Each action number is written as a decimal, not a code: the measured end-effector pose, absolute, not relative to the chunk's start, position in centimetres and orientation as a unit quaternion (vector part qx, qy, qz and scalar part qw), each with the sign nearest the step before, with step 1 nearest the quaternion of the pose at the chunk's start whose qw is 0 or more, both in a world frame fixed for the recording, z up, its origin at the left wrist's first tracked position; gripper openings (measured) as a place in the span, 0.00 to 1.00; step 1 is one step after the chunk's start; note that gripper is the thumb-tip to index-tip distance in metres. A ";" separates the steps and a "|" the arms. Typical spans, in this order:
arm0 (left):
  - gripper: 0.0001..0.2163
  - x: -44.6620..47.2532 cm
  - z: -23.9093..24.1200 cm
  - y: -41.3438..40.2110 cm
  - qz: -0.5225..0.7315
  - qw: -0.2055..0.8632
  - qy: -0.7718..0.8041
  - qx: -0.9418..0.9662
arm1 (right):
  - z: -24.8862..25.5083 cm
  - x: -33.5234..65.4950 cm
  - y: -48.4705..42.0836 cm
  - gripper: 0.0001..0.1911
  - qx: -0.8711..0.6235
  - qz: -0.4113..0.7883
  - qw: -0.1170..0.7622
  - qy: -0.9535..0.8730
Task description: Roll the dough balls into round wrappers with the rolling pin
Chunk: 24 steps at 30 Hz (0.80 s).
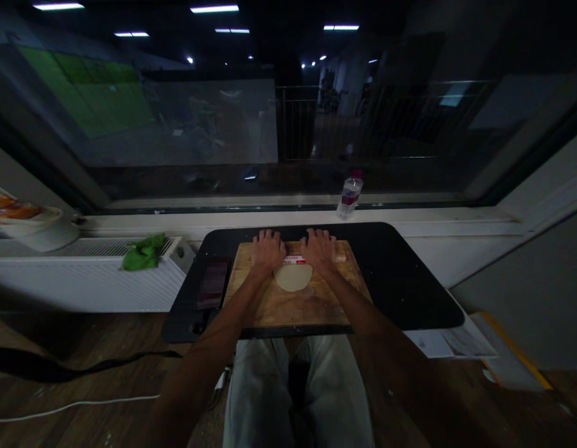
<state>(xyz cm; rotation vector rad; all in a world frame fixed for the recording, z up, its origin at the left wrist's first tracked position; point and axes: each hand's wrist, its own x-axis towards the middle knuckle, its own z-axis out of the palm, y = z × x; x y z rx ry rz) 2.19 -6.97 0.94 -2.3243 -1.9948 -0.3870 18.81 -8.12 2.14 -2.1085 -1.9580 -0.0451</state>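
Note:
A flat round of pale dough (294, 279) lies on a wooden board (292, 311). Across its far part runs a rolling pin (295, 259) with a red and white label, its light end showing past my right hand. My left hand (268, 250) rests over the pin's left part, fingers curved over the far side. On the right part, my right hand (320, 250) presses in the same way. Both palms hide the pin beneath them. The dough shows between my wrists, on the near side of the pin.
The board sits on a black table (400, 286). To its left lies a dark flat object (213, 283). A water bottle (350, 196) stands on the windowsill. A green cloth (144, 252) hangs on the radiator (96, 274), beside a white tub (43, 230).

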 end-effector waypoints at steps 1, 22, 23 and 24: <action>0.18 2.2 0.9 -7.4 -0.124 0.030 -0.646 -0.752 | 2.1 18.8 -8.4 0.25 -0.728 -0.016 0.132 -0.672; 0.19 2.3 1.0 -6.2 -0.145 0.027 -0.657 -0.739 | 2.3 18.5 -7.1 0.28 -0.732 -0.002 0.170 -0.659; 0.19 2.3 1.0 -5.9 -0.148 0.026 -0.658 -0.738 | 2.4 18.5 -6.9 0.28 -0.733 0.001 0.171 -0.659; 0.19 2.3 1.0 -5.6 -0.150 0.025 -0.657 -0.738 | 2.5 18.5 -6.7 0.27 -0.733 0.004 0.172 -0.658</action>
